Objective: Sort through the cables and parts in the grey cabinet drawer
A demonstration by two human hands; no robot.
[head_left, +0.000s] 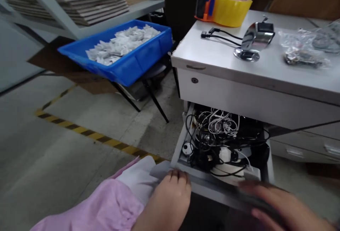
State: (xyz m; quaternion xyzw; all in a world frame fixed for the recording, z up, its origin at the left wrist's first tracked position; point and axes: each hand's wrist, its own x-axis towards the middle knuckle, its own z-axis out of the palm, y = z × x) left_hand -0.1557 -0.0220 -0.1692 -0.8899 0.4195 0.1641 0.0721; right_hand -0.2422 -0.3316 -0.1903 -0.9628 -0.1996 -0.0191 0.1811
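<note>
An open drawer (228, 185) full of tangled black and white cables (223, 125), with a small white adapter near its front, juts out from the white cabinet (239, 93). My left hand (170, 197) has its fingers curled over the left end of the drawer's front edge, beside some white sheet material (140, 174). Farther right, my right hand (276, 202) is at the front edge around a dark, blurred strip; its fingers are smeared by motion, so its grip cannot be made out.
On the cabinet top are yellow tape rolls in dispensers (230, 8), a shiny metal stand (256, 38) with black cables and a clear plastic bag (302, 52). A blue bin (148, 56) of small white packets stands at the left, near a shelf of stacked cardboard (92, 1).
</note>
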